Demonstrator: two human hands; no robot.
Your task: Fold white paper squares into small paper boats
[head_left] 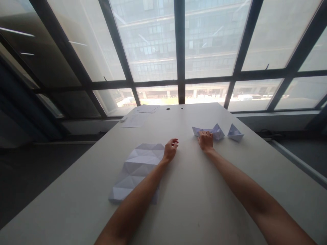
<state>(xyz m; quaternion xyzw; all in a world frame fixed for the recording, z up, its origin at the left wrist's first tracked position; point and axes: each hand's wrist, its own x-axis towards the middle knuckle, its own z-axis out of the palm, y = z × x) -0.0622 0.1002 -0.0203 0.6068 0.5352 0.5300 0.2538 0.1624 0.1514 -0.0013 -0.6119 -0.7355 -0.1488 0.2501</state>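
White tabletop (194, 190), right grip (205, 140) on plain folded paper (218, 132)

- Folded sheet (138, 163), lower left of centre: right-hand portion partly hidden behind left forearm (140, 195);
- Paper shapes (218, 132), right of centre: partly covered by right hand (205, 140); one piece or two, indeterminable; finger contact beneath, obscured;
- Left forearm, right forearm (242, 183), table (189, 211): cut off by bottom edge;
- White object (123, 119), left of centre: too small to identify;
- Building (153, 37), upper centre: blurred.
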